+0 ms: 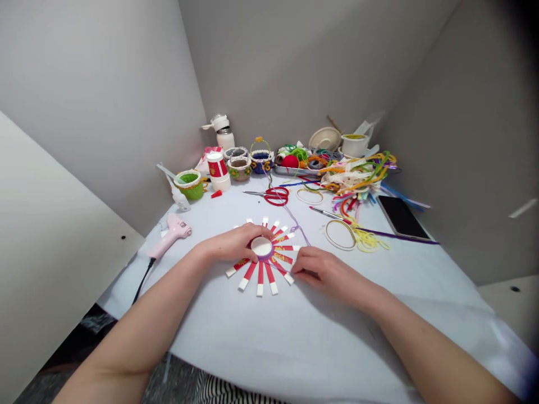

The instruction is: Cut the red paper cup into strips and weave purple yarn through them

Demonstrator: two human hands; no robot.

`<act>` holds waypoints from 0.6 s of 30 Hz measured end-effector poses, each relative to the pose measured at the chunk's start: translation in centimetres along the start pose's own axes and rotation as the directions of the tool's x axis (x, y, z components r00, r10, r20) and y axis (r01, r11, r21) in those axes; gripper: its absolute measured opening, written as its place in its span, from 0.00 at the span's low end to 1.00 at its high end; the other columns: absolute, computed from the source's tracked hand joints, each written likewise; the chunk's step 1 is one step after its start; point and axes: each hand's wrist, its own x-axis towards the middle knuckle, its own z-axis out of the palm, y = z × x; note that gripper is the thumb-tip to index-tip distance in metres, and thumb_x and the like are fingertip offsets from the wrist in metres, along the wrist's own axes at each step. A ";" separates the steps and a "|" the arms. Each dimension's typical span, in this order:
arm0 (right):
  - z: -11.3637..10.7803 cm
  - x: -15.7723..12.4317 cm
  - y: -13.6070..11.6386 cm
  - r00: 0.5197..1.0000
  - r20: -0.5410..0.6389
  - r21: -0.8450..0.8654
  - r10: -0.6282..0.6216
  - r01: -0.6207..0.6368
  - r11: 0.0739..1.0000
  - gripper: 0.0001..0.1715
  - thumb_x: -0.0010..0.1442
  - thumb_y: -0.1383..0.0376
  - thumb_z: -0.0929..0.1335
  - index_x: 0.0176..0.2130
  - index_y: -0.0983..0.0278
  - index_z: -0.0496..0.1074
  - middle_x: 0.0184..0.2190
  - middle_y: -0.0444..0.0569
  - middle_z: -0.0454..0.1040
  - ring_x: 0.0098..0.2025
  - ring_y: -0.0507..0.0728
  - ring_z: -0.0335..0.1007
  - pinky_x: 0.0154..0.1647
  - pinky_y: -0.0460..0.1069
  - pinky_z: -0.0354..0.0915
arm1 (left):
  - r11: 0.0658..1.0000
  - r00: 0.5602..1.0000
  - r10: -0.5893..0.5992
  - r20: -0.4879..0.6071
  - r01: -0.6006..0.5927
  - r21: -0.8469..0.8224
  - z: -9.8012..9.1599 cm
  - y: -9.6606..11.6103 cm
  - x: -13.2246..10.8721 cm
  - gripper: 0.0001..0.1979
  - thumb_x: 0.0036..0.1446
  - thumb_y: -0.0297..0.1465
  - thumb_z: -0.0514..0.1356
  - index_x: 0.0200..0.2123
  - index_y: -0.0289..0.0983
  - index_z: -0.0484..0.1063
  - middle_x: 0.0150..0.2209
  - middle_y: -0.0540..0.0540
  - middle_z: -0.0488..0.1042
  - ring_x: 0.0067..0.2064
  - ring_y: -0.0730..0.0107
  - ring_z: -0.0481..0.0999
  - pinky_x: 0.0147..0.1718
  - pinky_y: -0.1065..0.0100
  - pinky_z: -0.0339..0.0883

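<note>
1. The flattened paper cup (261,264) has yellow marks on its red strips, but they are too small to read. The upright red and white cup (218,166) at the back also has print that I cannot read.
2. The green pot (189,184) holds something green. Two small baskets (240,166) stand beside it. The metal tray (290,171) holds balls of yarn, one of them red. What is in the white bowl (354,145) is too far away to tell.
3. The flattened paper cup lies on the table (295,336) just in front of me, its strips spread like rays around the round white base.
4. My left hand (233,244) lies open and flat, with the fingers pressing beside the base.
5. My right hand (324,272) touches the strip ends at the lower right. Its fingers are curled, and I cannot tell if they pinch anything.
6. A purple thread (295,221) runs from the cup toward the red scissors (273,195).
</note>
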 end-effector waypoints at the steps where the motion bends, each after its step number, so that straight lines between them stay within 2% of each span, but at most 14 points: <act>1: -0.1 -0.1 -0.3 1.000 0.022 0.009 -0.003 0.003 1.000 0.10 0.66 0.71 0.65 0.38 0.62 0.76 0.38 0.49 0.74 0.41 0.55 0.70 0.42 0.48 0.65 | 1.000 1.000 -0.006 0.002 0.006 -0.009 -0.1 -0.1 0.0 0.27 0.53 0.26 0.64 0.57 0.43 0.67 0.56 0.45 0.70 0.57 0.54 0.68 0.54 0.59 0.64; 6: -0.7 -0.6 -1.7 0.990 0.141 -0.005 0.004 -0.004 1.000 0.11 0.64 0.73 0.64 0.35 0.63 0.75 0.36 0.48 0.73 0.38 0.53 0.69 0.40 0.47 0.63 | 0.998 0.999 -0.051 0.010 0.052 -0.032 -0.1 -0.2 0.0 0.29 0.52 0.27 0.64 0.58 0.44 0.67 0.56 0.45 0.69 0.55 0.55 0.70 0.52 0.60 0.65; 9: -0.8 -0.7 -2.1 0.975 0.219 -0.059 0.030 -0.017 0.998 0.12 0.64 0.74 0.64 0.32 0.63 0.74 0.35 0.47 0.72 0.37 0.53 0.68 0.38 0.47 0.62 | 0.998 0.998 -0.056 0.010 0.057 -0.039 0.0 -0.3 0.0 0.29 0.51 0.27 0.64 0.57 0.44 0.67 0.56 0.45 0.69 0.55 0.55 0.69 0.53 0.60 0.64; 12: -0.5 -0.8 -2.1 0.969 0.244 -0.150 0.045 -0.008 0.989 0.13 0.63 0.74 0.64 0.30 0.63 0.72 0.34 0.47 0.71 0.36 0.53 0.67 0.36 0.47 0.60 | 0.998 0.999 -0.049 0.009 0.049 -0.045 0.0 -0.4 0.0 0.28 0.51 0.27 0.64 0.57 0.44 0.68 0.56 0.45 0.69 0.56 0.55 0.68 0.53 0.60 0.64; 15: 0.0 -0.9 -1.7 0.981 0.167 -0.289 0.101 -0.049 0.956 0.13 0.63 0.74 0.64 0.29 0.63 0.70 0.33 0.48 0.70 0.35 0.54 0.66 0.34 0.48 0.58 | 0.998 0.999 -0.033 0.011 0.033 -0.053 0.0 -0.3 0.1 0.28 0.51 0.27 0.64 0.56 0.44 0.68 0.56 0.45 0.70 0.57 0.54 0.68 0.54 0.60 0.63; 18: 0.2 -0.7 -1.0 0.982 0.000 -0.391 0.191 -0.176 0.903 0.13 0.64 0.73 0.63 0.30 0.63 0.71 0.33 0.49 0.71 0.36 0.56 0.66 0.34 0.49 0.57 | 0.998 1.000 -0.022 0.006 0.023 -0.053 0.0 -0.2 0.0 0.27 0.51 0.27 0.64 0.56 0.44 0.69 0.56 0.45 0.70 0.57 0.54 0.69 0.54 0.59 0.63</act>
